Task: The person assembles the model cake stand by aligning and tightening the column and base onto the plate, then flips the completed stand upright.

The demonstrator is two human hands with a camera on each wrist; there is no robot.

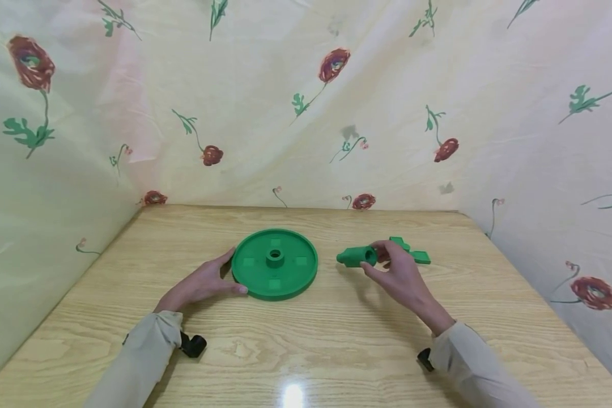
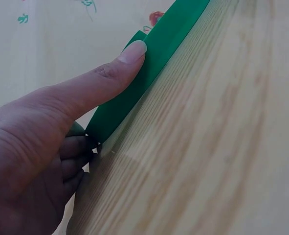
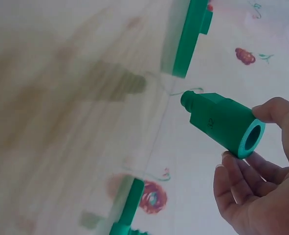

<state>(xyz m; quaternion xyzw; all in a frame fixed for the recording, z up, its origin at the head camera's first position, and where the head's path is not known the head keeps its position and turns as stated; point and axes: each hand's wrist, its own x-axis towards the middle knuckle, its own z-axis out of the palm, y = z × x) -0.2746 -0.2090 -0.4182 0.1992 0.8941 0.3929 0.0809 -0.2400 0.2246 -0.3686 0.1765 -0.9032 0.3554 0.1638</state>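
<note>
A round green disc [image 1: 257, 276] with a raised rim and a central hollow hub lies flat on the wooden table. My left hand [image 1: 211, 280] holds its left edge, thumb [image 2: 129, 54] along the front rim and fingers around the side. Off to the right, my right hand [image 1: 398, 275] pinches a green stepped plug [image 1: 354, 256] between thumb and fingers, raised above the table. The plug [image 3: 220, 120] is marked "32"; its narrow tip points left, away from the hand, and its wide end has a round hole.
Behind the right hand lies a flat green piece with several arms [image 1: 420, 257], partly hidden by that hand. A pale flowered cloth [image 1: 265, 113] hangs at the back and both sides of the wooden table [image 1: 265, 362].
</note>
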